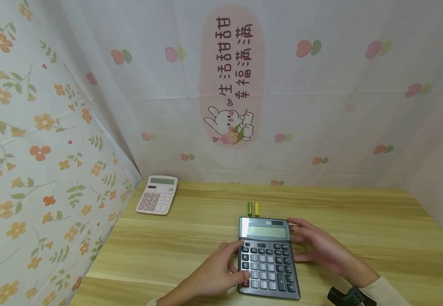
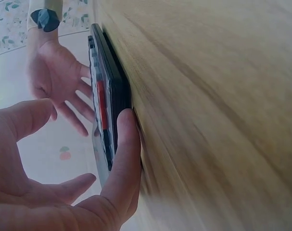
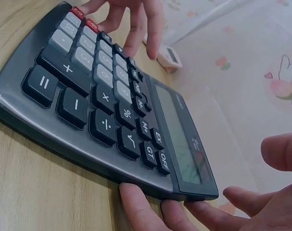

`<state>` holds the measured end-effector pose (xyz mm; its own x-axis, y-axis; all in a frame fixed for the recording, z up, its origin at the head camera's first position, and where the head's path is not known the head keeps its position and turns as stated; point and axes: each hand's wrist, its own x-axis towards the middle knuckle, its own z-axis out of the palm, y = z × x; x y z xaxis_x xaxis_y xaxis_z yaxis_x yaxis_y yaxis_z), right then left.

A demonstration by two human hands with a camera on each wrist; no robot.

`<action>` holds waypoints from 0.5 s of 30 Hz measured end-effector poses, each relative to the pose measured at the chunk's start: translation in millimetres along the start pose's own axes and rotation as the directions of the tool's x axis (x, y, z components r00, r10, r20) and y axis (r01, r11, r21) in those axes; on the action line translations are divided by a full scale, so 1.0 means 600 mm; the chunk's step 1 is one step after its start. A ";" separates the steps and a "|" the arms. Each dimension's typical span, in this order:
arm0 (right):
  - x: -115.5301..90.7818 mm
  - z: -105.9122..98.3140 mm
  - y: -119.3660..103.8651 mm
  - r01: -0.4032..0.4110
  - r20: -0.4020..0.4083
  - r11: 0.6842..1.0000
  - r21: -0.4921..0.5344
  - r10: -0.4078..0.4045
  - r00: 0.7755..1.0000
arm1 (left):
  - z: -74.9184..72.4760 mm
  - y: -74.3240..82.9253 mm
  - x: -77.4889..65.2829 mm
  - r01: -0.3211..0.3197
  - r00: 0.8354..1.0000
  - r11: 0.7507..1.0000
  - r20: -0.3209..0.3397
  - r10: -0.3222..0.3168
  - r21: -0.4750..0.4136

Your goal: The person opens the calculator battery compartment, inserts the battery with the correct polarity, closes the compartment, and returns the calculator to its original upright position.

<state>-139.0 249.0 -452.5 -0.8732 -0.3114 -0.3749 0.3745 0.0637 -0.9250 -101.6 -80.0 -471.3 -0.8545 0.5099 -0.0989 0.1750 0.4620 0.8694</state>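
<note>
A dark grey desktop calculator (image 1: pixel 271 263) lies face up on the wooden table, its display at the far end. My left hand (image 1: pixel 217 270) is at its left side. In the left wrist view the fingertips of that hand (image 2: pixel 64 187) meet the calculator's side edge, while the thumb stands apart over the keys near a red key (image 2: pixel 101 103). Across from it, my right hand (image 1: pixel 321 244) has its fingers spread along the right edge by the display. The right wrist view shows these fingertips (image 3: pixel 136 204) against the lower side of the calculator (image 3: pixel 88 91), thumb raised away.
Two small batteries, one green (image 1: pixel 250 209) and one yellow (image 1: pixel 257 209), lie just beyond the calculator's display end. A pink and white calculator (image 1: pixel 157 195) sits at the table's far left corner. Patterned cloth (image 1: pixel 149 85) hangs behind and beside the wooden table (image 1: pixel 359 212).
</note>
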 end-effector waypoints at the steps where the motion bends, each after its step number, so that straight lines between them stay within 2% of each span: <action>1: 0.000 0.000 0.000 -0.002 -0.005 1.000 -0.001 0.002 1.000 | 0.000 0.001 0.000 0.005 1.000 1.000 0.002 -0.005 0.000; 6: 0.002 -0.004 0.000 -0.007 -0.018 1.000 -0.005 0.007 1.000 | -0.001 0.004 0.002 0.029 0.999 1.000 0.013 -0.029 -0.003; 15: 0.019 -0.014 -0.002 0.005 -0.038 0.999 -0.045 -0.006 0.999 | -0.001 0.000 -0.007 -0.018 1.000 1.000 -0.004 0.018 -0.024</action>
<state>-152.3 253.4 -456.4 -0.8867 -0.2759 -0.3711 0.3560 0.1048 -0.9286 -98.6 -82.6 -470.4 -0.8533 0.5150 -0.0810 0.1790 0.4353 0.8823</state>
